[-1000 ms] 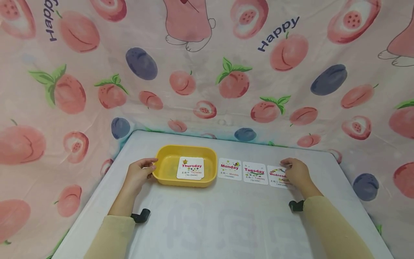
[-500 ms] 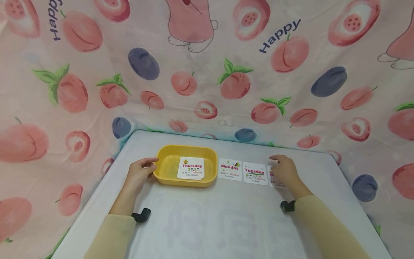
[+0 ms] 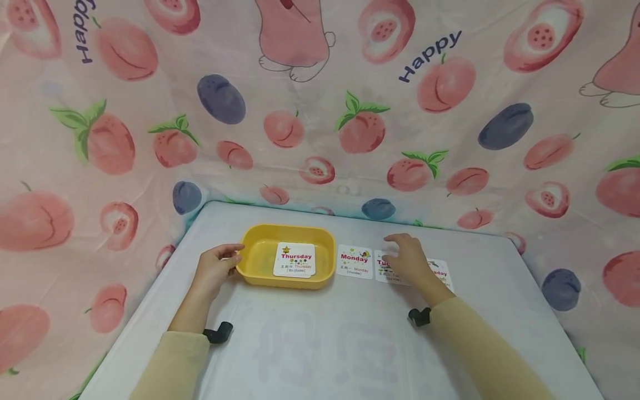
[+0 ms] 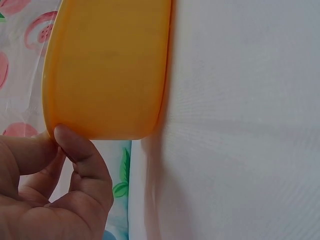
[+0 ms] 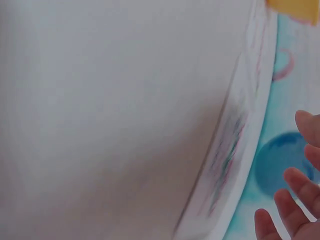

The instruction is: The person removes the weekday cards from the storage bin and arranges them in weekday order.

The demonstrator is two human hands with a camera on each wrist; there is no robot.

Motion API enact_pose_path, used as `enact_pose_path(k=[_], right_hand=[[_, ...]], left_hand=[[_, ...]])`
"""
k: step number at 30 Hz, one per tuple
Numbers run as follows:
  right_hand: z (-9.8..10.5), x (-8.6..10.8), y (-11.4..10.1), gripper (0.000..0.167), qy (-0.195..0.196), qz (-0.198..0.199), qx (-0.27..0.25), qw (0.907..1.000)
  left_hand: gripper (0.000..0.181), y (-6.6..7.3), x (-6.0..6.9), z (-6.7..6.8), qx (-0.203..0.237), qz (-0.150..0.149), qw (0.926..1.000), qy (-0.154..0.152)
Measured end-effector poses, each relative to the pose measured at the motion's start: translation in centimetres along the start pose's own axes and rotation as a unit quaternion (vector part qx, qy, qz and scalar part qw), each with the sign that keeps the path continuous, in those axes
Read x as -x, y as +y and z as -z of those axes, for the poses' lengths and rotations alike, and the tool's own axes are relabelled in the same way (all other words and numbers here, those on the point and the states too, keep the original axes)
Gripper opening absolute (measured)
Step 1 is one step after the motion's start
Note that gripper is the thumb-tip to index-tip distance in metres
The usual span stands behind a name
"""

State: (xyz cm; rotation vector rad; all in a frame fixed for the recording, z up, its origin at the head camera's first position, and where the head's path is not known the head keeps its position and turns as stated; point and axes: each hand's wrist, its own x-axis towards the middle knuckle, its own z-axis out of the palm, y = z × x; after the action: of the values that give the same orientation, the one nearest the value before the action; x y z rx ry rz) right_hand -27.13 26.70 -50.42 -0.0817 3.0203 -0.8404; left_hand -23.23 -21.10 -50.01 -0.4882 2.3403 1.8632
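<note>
Pinching the left end of the yellow tray (image 3: 285, 282), the person's left hand (image 3: 214, 266) has its thumb and fingers bent together at the rim; the left wrist view shows the fingertips meeting the tray's edge. The tray sits on the white-covered table (image 3: 300, 344), near its far edge. Inside, toward the right end, lies a Thursday card (image 3: 295, 260), face up, with the edge of another card peeping out beneath it.

Just beside the tray's right end, a row of cards lies face up on the table. The Monday card (image 3: 355, 262) is nearest the tray and wholly visible. Next comes the Tuesday card (image 3: 385, 272), partly hidden by the right hand (image 3: 410, 261), and then the Wednesday card (image 3: 441, 273), its left part covered by the same hand and its right part showing.

The right hand is above the row, its fingers spread apart and holding nothing; in the right wrist view they are parted at the lower right.

Both arms wear pale yellow sleeves (image 3: 172, 364), with a black device (image 3: 219, 333) at each wrist. Behind the table hangs a pink cloth (image 3: 320, 100) printed with peaches and dark blue fruit.
</note>
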Motion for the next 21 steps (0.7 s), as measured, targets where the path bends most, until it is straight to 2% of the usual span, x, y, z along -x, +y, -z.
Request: enact_pose_path(k=[4, 10, 21], right_hand=[[-0.4, -0.3, -2.1, 0.052, -0.007, 0.01, -0.015, 0.9998], [-1.3, -0.3, -5.4, 0.06, -0.013, 0.03, -0.022, 0.9992], [-2.8, -0.1, -10.7, 0.074, -0.003, 0.118, 0.019, 0.9928]], left_hand=[[0.036, 0.0, 0.0, 0.0, 0.0, 0.0, 1.0, 0.0], [0.036, 0.0, 0.0, 0.0, 0.002, 0.005, 1.0, -0.002], [0.036, -0.1, 0.0, 0.0, 0.004, 0.007, 1.0, -0.001]])
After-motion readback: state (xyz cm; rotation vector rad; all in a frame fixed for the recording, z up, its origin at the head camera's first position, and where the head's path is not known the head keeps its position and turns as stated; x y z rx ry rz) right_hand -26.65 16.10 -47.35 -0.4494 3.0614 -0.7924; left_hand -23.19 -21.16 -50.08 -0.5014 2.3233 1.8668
